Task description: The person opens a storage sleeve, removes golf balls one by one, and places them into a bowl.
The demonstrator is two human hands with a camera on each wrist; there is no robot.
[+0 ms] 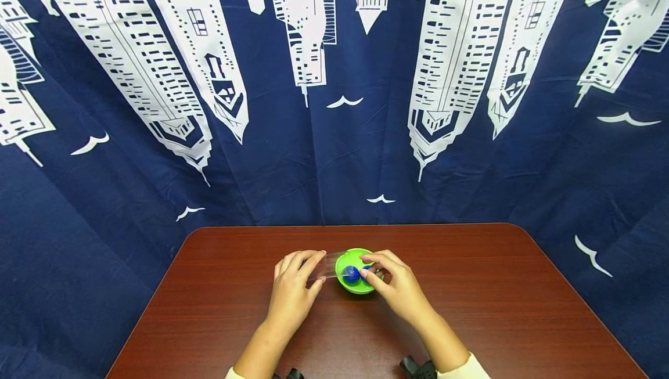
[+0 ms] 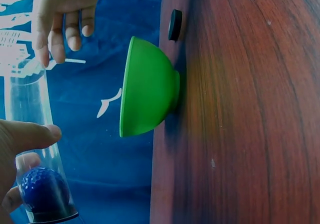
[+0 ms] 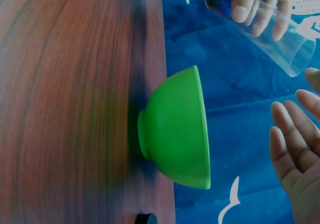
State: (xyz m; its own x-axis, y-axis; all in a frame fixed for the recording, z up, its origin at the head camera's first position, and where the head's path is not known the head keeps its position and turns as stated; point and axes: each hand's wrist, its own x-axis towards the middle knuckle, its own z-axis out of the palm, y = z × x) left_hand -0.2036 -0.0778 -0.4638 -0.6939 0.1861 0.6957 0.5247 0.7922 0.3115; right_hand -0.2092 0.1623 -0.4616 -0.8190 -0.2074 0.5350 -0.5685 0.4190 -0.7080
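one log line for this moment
left hand: holds clear cup tilted over green bowl | blue ball: in cup | right hand: open over bowl

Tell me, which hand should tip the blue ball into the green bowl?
Probably the left hand. It already grips the clear cup with the blue ball inside, tilted toward the green bowl. The right hand hovers open over the bowl, holding nothing.
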